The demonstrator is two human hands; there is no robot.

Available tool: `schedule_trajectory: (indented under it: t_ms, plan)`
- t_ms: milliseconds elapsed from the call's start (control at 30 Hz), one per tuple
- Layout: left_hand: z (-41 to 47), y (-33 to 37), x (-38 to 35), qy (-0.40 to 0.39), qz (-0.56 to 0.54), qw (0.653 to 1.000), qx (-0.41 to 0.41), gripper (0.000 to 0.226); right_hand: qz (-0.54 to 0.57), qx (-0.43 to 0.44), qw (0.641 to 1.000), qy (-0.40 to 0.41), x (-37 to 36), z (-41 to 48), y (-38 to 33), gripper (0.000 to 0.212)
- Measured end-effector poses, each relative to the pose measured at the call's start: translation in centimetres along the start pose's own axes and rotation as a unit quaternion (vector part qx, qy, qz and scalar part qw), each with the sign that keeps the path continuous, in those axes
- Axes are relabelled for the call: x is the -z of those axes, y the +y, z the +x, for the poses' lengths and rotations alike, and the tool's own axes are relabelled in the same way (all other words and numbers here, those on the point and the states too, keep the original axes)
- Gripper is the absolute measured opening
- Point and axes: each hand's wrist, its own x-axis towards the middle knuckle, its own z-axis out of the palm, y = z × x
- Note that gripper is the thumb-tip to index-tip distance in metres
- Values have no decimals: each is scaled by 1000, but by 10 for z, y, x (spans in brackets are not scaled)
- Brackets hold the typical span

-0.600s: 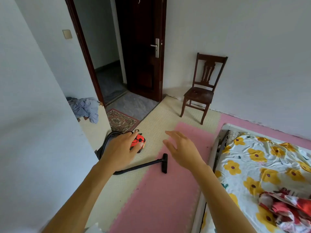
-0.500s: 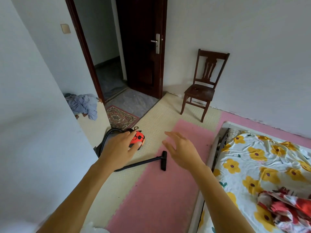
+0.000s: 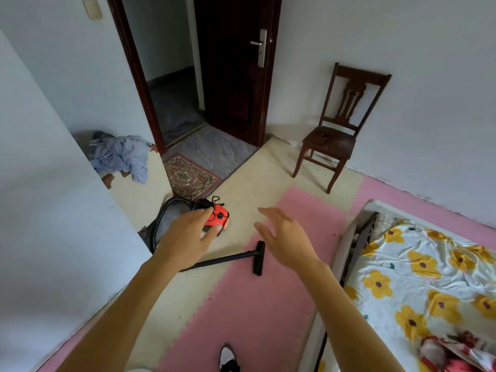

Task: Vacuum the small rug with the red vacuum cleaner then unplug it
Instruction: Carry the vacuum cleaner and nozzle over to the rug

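The red vacuum cleaner (image 3: 218, 218) sits on the cream foam mat (image 3: 249, 189), just short of the small rug (image 3: 189, 177), which lies at the doorway's threshold. Its black hose (image 3: 157, 226) loops round to the left. The wand (image 3: 225, 260) lies flat on the floor and ends in the floor nozzle (image 3: 259, 257), which rests on the edge of the pink mat (image 3: 255, 304) and points away from the rug. A black cord (image 3: 214, 201) is bunched on top of the body; we cannot tell whether it is plugged in.

Our left hand (image 3: 185, 237) is spread and holds nothing. It overlaps the vacuum in our view, though we judge it to be above the machine, not on it. Our right hand (image 3: 284, 237) is likewise loose and empty, above the nozzle.

We judge the step to be the first reach. To do it well, we take the wand near the hose end, not at the nozzle, and swing the head round toward the rug without dragging the body by its hose. The rug looks light and may slide or lift under suction, so short strokes toward one pinned edge should serve best. The clothes pile (image 3: 120, 154) beside the rug should stay clear of the nozzle.
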Motion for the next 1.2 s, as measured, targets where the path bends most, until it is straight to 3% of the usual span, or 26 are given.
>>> schedule_trajectory:
  t_ms: [300,500,833,967,1200]
  plan:
    - [102,-27,-11,-33,-44,998,7,67,-18,-30,999,-31,-11,97,32,45]
    - [163,-46,-32,-41,-42,998,19,45,-1,-41,998,-46,-21,160,59,44]
    - [275,-71,-73,-55,16,996,66,62,65,-15,995,-70,-44,288,122,42]
    - [301,-80,-90,-57,44,994,88,45,100,-23,990,-100,-62,332,144,40]
    - [342,-124,-104,-93,57,986,123,42,130,-42,972,-193,-136,385,155,38]
